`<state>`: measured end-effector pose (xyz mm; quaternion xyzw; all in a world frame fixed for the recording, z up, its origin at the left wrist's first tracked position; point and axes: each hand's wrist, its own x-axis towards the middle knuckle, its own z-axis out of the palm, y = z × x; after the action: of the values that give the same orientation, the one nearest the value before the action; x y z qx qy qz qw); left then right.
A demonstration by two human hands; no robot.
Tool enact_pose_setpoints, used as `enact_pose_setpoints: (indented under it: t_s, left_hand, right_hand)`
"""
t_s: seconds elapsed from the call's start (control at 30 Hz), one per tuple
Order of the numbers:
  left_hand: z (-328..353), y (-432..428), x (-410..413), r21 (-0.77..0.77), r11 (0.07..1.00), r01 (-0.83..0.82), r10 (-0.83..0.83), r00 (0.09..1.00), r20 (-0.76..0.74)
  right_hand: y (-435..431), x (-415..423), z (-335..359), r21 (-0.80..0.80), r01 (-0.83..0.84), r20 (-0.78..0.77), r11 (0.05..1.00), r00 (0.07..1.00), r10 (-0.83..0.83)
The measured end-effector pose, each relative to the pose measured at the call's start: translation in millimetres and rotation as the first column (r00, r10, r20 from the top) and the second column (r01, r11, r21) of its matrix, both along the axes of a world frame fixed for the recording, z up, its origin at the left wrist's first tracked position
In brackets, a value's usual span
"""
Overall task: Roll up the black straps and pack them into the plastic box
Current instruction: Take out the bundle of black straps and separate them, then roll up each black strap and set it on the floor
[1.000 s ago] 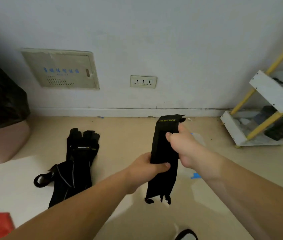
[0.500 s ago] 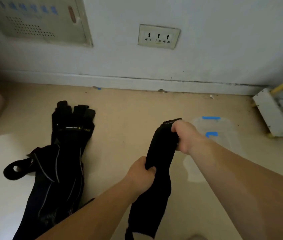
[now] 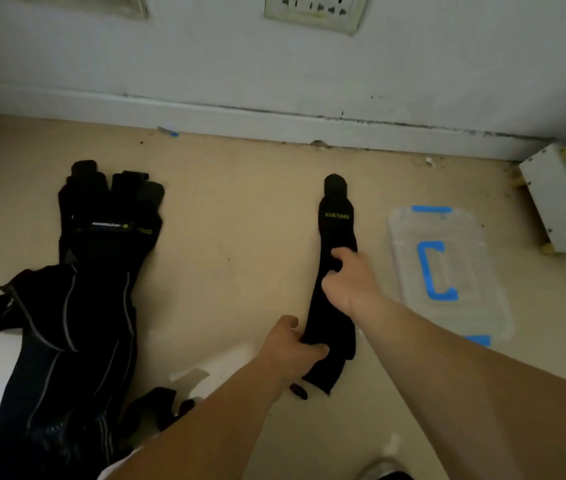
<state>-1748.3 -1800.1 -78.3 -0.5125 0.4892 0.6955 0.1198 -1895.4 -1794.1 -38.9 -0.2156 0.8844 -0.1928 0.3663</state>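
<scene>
A long black strap (image 3: 335,223) with yellow lettering lies stretched out flat on the beige floor, pointing toward the wall. My left hand (image 3: 288,348) grips its near end. My right hand (image 3: 351,278) holds its middle, with the fingers curled into the fabric. A clear plastic box (image 3: 448,271) with blue clips and a blue handle sits on the floor just to the right of the strap. A pile of several more black straps (image 3: 77,289) lies to the left.
The white wall and skirting board (image 3: 274,119) run across the back, with a power socket (image 3: 312,12) above. A white shelf unit with yellow legs (image 3: 558,206) stands at the far right. Bare floor separates the pile from the held strap.
The strap was held up in the air between both hands; now it lies laid out on the floor. My right hand slid from its far end to its middle. The view tilted down.
</scene>
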Motion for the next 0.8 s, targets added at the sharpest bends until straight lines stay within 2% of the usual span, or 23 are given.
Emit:
enact_pose_setpoints:
  t_s: [0.1, 0.17, 0.3, 0.4, 0.53, 0.6, 0.7, 0.8]
  left_hand:
    - [-15, 10, 7, -0.042, 0.996, 0.082, -0.08, 0.996, 0.046]
    - [-19, 15, 6, -0.073, 0.988, 0.138, -0.133, 0.989, 0.071]
    - [-27, 25, -4, -0.117, 0.976, 0.185, -0.172, 0.979, 0.109]
    - [-33, 33, -13, -0.129, 0.966, 0.223, -0.216, 0.974, 0.067]
    - [-35, 33, -20, -0.163, 0.914, 0.371, -0.362, 0.929, 0.081]
    - [-34, 26, -16, -0.187, 0.875, 0.447, -0.429, 0.894, 0.126]
    - [-28, 9, -4, -0.184, 0.873, 0.453, -0.421, 0.888, 0.187]
    - [1, -21, 10, -0.259, 0.848, 0.462, -0.421, 0.885, 0.199]
  right_hand:
    - [6, 19, -13, 0.166, -0.096, 0.246, 0.981, 0.968, 0.053]
    - [12, 22, -18, 0.205, -0.109, 0.308, 0.973, 0.95, 0.042]
    - [27, 13, -23, 0.129, -0.104, 0.277, 0.986, 0.959, 0.065]
    - [41, 8, -35, 0.086, -0.26, 0.142, 0.962, 0.959, 0.246]
    - [55, 7, -45, 0.243, -0.466, 0.202, 0.85, 0.882, 0.426]
    - [55, 4, -43, 0.308, -0.484, 0.208, 0.819, 0.875, 0.438]
    - [42, -2, -33, 0.301, -0.383, 0.177, 0.873, 0.922, 0.344]
    - [13, 4, -20, 0.249, -0.34, 0.194, 0.907, 0.935, 0.297]
